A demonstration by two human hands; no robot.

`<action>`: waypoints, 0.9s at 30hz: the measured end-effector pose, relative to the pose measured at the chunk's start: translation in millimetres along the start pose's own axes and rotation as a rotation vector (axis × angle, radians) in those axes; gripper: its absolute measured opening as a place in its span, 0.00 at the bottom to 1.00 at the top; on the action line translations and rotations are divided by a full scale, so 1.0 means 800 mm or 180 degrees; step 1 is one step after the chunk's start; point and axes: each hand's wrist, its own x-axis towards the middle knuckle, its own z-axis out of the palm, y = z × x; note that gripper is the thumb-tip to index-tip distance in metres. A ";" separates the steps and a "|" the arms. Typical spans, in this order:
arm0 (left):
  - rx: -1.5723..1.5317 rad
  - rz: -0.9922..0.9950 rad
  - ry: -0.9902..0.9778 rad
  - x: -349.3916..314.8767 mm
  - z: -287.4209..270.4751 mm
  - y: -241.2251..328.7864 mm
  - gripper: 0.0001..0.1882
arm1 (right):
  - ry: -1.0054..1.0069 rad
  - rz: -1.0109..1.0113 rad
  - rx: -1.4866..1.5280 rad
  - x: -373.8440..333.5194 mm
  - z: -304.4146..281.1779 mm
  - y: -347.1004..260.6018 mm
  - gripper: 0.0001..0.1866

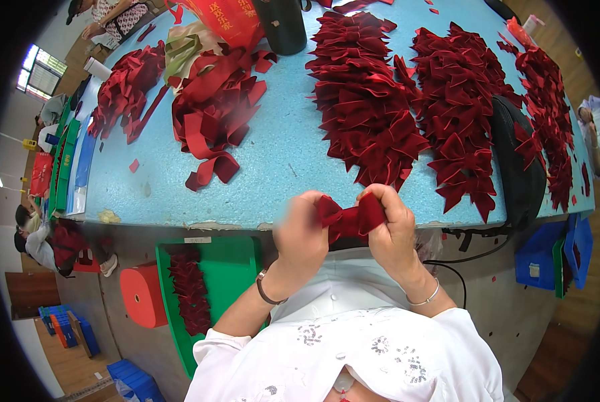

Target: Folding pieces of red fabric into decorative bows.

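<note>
Just in front of the table's near edge, my two hands hold one dark red velvet ribbon (343, 226) between them. My left hand (302, 228) grips its left end, where the ribbon bunches into a fold; the fingertips there are partly blurred. At the other end, my right hand (389, 226) pinches a loop between thumb and fingers. Beyond my hands, a long pile of finished red bows (367, 100) lies on the blue table (273, 181). Loose red ribbon strips (213, 107) are heaped farther left.
More bow rows (457, 114) and a black bag (521, 167) lie to the right. A dark bottle (280, 27) stands by a red bag (226, 20) at the back. Below the edge are a green tray (236, 268) with bows, a red roll (144, 295) and blue bins (540, 251). Other people sit at left.
</note>
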 end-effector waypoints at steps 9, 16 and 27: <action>-0.0612 -0.0455 0.0168 0.005 0.008 0.007 0.06 | 0.0478 -0.0190 -0.0023 -0.002 0.018 0.004 0.03; -0.1443 -0.0798 0.0039 0.002 0.005 -0.013 0.15 | 0.0345 -0.0343 0.0115 -0.003 0.018 0.009 0.04; -0.2595 -0.1099 0.0559 0.015 0.008 -0.006 0.10 | 0.0893 -0.0371 0.0414 0.017 0.034 -0.008 0.06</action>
